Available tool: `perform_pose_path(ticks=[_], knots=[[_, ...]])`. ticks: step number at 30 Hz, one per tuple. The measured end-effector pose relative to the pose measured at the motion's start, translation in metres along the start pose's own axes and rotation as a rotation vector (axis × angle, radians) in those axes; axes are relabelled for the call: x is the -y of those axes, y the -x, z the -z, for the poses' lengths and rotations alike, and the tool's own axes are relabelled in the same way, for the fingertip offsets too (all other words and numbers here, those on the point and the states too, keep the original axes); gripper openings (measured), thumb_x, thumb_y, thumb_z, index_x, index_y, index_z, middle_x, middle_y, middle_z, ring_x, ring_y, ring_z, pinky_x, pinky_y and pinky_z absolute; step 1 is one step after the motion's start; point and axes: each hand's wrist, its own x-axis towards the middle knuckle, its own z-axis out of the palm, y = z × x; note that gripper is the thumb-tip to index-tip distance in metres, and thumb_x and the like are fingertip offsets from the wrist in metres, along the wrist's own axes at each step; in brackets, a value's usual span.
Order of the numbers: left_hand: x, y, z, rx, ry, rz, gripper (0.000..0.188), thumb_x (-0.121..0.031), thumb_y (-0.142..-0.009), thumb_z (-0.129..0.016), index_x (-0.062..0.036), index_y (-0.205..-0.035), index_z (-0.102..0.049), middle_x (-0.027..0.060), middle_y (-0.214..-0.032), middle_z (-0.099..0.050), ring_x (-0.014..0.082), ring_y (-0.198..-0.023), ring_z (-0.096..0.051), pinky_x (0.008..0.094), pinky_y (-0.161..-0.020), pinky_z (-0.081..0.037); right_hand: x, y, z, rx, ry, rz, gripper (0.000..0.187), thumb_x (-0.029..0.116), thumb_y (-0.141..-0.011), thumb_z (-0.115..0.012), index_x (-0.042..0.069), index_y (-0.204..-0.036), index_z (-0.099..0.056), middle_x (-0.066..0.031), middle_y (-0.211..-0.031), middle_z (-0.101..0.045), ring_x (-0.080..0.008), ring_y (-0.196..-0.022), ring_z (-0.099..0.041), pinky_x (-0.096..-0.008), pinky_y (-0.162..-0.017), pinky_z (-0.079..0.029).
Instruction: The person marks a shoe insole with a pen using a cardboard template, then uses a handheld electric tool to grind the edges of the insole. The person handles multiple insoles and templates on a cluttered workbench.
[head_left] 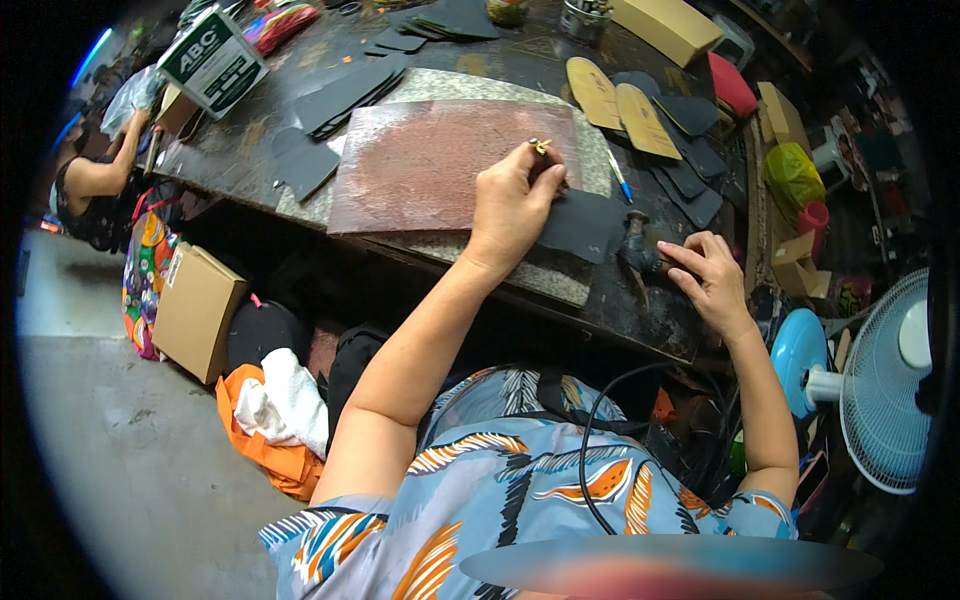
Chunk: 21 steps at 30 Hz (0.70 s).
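My left hand (515, 200) is closed in a pinch above the right part of a worn reddish-brown board (420, 165). A small brass-coloured piece (540, 147) shows at its bent fingers; what is between the fingertips is hidden. Just beside that hand a black flat sheet piece (580, 230) lies partly over the board's right edge. My right hand (712, 275) has its fingers apart, near a dark, stained hammer-like tool (637, 248) on the table. A blue-and-white pen (621, 178) lies beyond that tool.
Yellow insole-shaped pieces (648, 122) and black cut pieces (690, 180) lie at the right; more black pieces (350, 95) are stacked on the left. A white-and-green can (213, 62) stands far left, near another person (95, 180). A fan (885, 380) stands right.
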Motion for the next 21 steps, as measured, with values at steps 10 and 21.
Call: perform_pose_path(ticks=[10, 21], knots=[[-0.012, -0.004, 0.031, -0.134, 0.533, 0.002, 0.007, -0.003, -0.095, -0.062, -0.0021, -0.102, -0.06, 0.0056, -0.091, -0.068, 0.0113, -0.083, -0.065, 0.026, -0.075, -0.055, 0.074, -0.081, -0.01, 0.11, -0.095, 0.443, 0.07, 0.009, -0.067, -0.081, 0.023, -0.132, -0.06, -0.0129, -0.143, -0.05, -0.0341, -0.128, -0.051, -0.0406, -0.105, -0.046], [0.029, 0.014, 0.113, -0.681, -0.282, -0.24, 0.015, -0.007, -0.084, -0.074, -0.0007, -0.096, -0.067, 0.0133, -0.102, -0.063, 0.0265, -0.095, -0.064, 0.0363, -0.089, -0.048, 0.058, -0.159, 0.022, -0.302, -0.461, 0.335, 0.023, 0.002, -0.097, -0.058, -0.001, -0.118, -0.065, -0.004, -0.098, -0.07, -0.0089, -0.087, -0.064, -0.0251, -0.08, -0.053]])
